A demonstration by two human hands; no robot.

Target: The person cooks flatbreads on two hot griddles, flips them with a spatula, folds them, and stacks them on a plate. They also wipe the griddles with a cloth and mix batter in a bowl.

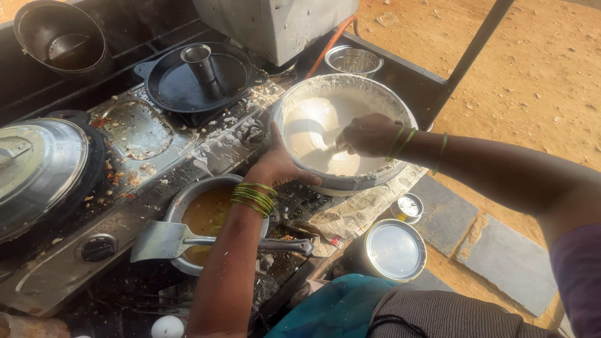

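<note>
Our left hand is spread against the near rim of the wide round steel bowl of white batter, bracing it — our right hand is inside it, fingers curled shut around a utensil we can't make out. Just below the left wrist sits a steel pot of brown curry with a flat steel spatula across it.

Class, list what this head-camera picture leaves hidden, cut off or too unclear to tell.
- Head view: what the right hand grips in the batter bowl; its fingers cover it.
- Head view: much of the brown liquid in the small pot, hidden by the left hand's forearm and the flat spatula.
- Head view: the lidded pan, cut by the left edge.
</note>
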